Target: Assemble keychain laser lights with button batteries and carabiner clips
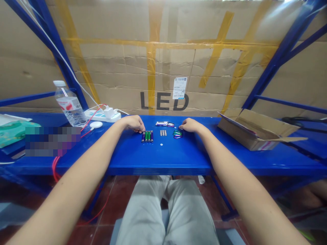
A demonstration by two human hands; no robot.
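Observation:
My left hand (pixel 134 123) rests on the blue table (pixel 178 156), fingers curled down, its fingertips right behind a row of small green and purple tubes (pixel 147 136). My right hand (pixel 189 125) lies on the table too, fingers bent, its fingertips touching a little heap of coloured clips (pixel 177 134). Between the hands sit a cluster of small silver button cells (pixel 163 132) and, further back, a few small metal tubes lying sideways (pixel 165 124). One single silver disc (pixel 161 144) lies nearer to me. Whether either hand pinches anything is hidden.
A water bottle (pixel 69 105), a white power strip with a charger (pixel 103 115) and a white puck on a red cable (pixel 96 125) stand at the back left. An open cardboard box (pixel 255 129) is on the right. Taped cardboard marked LED (pixel 165 101) walls the back.

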